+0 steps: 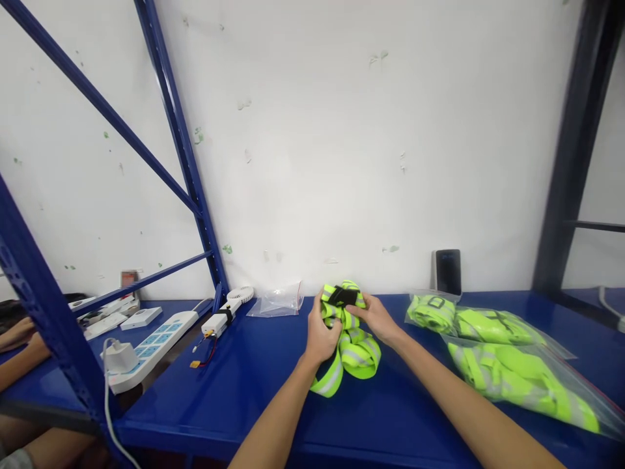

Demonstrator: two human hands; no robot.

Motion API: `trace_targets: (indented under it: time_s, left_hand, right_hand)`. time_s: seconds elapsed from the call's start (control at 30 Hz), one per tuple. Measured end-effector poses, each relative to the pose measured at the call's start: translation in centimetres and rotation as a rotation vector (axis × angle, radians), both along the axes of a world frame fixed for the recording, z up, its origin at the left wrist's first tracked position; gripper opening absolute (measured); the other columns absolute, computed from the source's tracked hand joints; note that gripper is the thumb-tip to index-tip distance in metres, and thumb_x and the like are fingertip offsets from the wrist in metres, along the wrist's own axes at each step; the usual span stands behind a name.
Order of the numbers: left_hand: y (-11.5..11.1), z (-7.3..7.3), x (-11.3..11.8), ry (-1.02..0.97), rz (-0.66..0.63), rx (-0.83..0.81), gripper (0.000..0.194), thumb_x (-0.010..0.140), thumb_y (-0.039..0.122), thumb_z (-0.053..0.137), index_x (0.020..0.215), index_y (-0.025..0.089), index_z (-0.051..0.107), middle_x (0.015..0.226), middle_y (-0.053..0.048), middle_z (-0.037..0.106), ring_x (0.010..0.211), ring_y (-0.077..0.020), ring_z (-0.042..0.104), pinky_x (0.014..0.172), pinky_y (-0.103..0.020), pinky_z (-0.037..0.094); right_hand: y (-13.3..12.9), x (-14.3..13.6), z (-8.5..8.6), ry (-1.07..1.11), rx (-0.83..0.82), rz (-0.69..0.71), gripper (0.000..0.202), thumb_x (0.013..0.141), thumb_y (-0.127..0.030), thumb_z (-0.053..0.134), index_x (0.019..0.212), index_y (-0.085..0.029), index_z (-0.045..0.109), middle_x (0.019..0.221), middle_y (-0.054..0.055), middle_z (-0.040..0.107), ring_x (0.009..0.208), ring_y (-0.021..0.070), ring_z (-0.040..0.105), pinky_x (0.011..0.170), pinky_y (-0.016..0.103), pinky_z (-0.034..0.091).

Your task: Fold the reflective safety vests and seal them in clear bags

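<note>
Between my two hands is a neon-yellow reflective strap point(360, 355) with silver stripes and a black piece near its top. My left hand point(322, 332) wraps round its left side, thumb across the front. The fingers of my right hand point(378, 318) pinch the black part from the right. Loops of the strap hang below my hands onto the blue table point(254, 391). To the right lie clear bags with more neon-yellow reflective gear: a small bundle point(432, 312), a middle one point(493, 326) and a larger one point(525, 384).
A clear zip bag point(277, 301) lies near the wall, beside a white fan point(240, 295) and a white battery-like pack with wires point(217, 324). A power strip point(156, 348) crosses the left gap. A dark phone point(448, 271) leans on the wall. At far left, another person's arms point(24, 358) show behind the blue rack post point(49, 306).
</note>
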State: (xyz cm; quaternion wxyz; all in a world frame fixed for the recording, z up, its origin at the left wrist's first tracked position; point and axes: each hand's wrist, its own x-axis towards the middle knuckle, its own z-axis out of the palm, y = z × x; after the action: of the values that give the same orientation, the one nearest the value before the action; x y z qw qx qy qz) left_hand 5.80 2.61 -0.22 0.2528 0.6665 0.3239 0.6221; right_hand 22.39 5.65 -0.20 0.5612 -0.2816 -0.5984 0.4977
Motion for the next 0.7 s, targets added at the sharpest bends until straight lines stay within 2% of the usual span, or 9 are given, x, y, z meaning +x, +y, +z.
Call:
trace_targets:
  time_s: [0.1, 0.17, 0.27, 0.37, 0.47, 0.57, 0.7]
  left_hand:
    - [-0.3, -0.3, 0.5, -0.022, -0.068, -0.023, 0.064, 0.077, 0.023, 0.062, 0.138, 0.019, 0.041, 0.136, -0.011, 0.052, 0.127, -0.0269, 0.048, 0.108, -0.037, 0.035]
    - [-0.2, -0.3, 0.6, -0.096, -0.067, -0.059, 0.061, 0.083, 0.029, 0.058, 0.14, 0.022, 0.038, 0.142, -0.01, 0.046, 0.134, -0.0251, 0.041, 0.111, -0.037, 0.032]
    - [0.6, -0.3, 0.1, -0.16, -0.045, -0.089, 0.051, 0.087, 0.028, 0.051, 0.137, 0.026, 0.042, 0.144, -0.006, 0.045, 0.138, -0.0207, 0.035, 0.114, -0.035, 0.027]
    - [1.6, -0.5, -0.7, -0.175, -0.043, -0.077, 0.039, 0.084, 0.024, 0.053, 0.123, 0.024, 0.055, 0.132, -0.006, 0.056, 0.129, -0.021, 0.046, 0.111, -0.036, 0.032]
    - [2.5, -0.8, -1.0, -0.236, -0.07, -0.076, 0.026, 0.079, 0.023, 0.058, 0.104, 0.019, 0.063, 0.118, -0.008, 0.065, 0.118, -0.023, 0.056, 0.107, -0.039, 0.036]
    - [2.8, -1.2, -0.7, -0.332, -0.153, -0.15, 0.012, 0.073, 0.022, 0.061, 0.084, 0.018, 0.064, 0.12, -0.008, 0.065, 0.118, -0.0233, 0.057, 0.104, -0.039, 0.039]
    - [2.7, -1.2, 0.1, -0.47, -0.181, -0.272, 0.007, 0.066, 0.022, 0.063, 0.066, 0.017, 0.058, 0.123, -0.008, 0.064, 0.118, -0.0245, 0.056, 0.098, -0.039, 0.045]
  right_hand:
    - [-0.1, -0.9, -0.4, 0.224, -0.095, -0.068, 0.055, 0.064, -0.027, 0.08, 0.115, -0.02, 0.06, 0.089, 0.003, 0.071, 0.078, 0.021, 0.065, 0.072, 0.032, 0.05]
    - [-0.6, -1.3, -0.1, 0.298, -0.146, -0.045, 0.058, 0.062, -0.024, 0.079, 0.117, -0.021, 0.059, 0.089, 0.004, 0.071, 0.078, 0.0214, 0.065, 0.07, 0.032, 0.05]
    - [-1.6, -1.6, 0.7, 0.304, -0.11, 0.032, 0.056, 0.065, -0.022, 0.073, 0.12, -0.021, 0.06, 0.096, 0.004, 0.07, 0.082, 0.0208, 0.064, 0.075, 0.032, 0.05]
    - [-2.2, -1.2, 0.9, 0.073, 0.002, 0.065, 0.063, 0.067, -0.018, 0.066, 0.129, -0.025, 0.055, 0.115, 0.005, 0.065, 0.078, 0.0173, 0.062, 0.074, 0.031, 0.049]
    - [-2.5, -0.5, 0.5, -0.3, 0.211, -0.082, 0.063, 0.073, -0.016, 0.058, 0.134, -0.028, 0.051, 0.124, 0.005, 0.061, 0.075, 0.0169, 0.061, 0.071, 0.031, 0.048]
    - [-2.7, -0.1, 0.1, -0.518, 0.391, -0.302, 0.058, 0.079, -0.012, 0.044, 0.135, -0.027, 0.051, 0.105, 0.004, 0.068, 0.078, 0.0199, 0.062, 0.074, 0.032, 0.047]
    - [-2.8, 0.1, 0.4, -0.617, 0.441, -0.42, 0.069, 0.075, -0.006, 0.036, 0.141, -0.027, 0.042, 0.087, 0.002, 0.069, 0.076, 0.0205, 0.062, 0.072, 0.031, 0.046]
